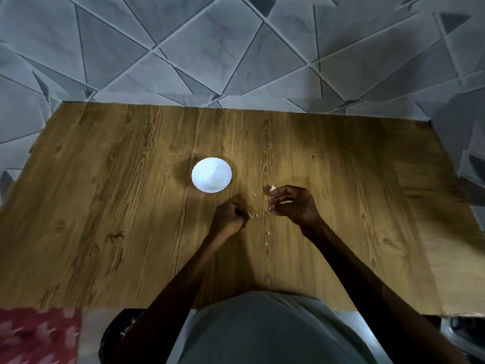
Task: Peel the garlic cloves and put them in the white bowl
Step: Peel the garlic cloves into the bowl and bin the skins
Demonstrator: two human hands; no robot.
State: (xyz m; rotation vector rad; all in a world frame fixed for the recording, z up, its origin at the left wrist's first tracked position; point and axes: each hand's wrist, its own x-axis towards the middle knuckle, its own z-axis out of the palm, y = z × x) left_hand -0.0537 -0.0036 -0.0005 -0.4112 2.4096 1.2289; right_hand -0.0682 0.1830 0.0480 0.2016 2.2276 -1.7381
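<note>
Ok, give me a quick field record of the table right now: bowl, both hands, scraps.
bowl: round white bowl on the brown wooden table, contents lost in glare
left hand: curled into a fist, contents hidden
right hand: pinches a pale garlic piece
scraps: small pale peel scraps on the table between the hands

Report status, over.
Left hand fisted, contents hidden. Right hand pinches garlic clove. White bowl beyond left hand. Peel scraps on table between hands.

I see the white bowl (211, 175), round and scallop-rimmed, standing upright with its inside lost in glare, and off to its right a pale garlic clove (273, 188) pinched in the right hand (294, 203).
</note>
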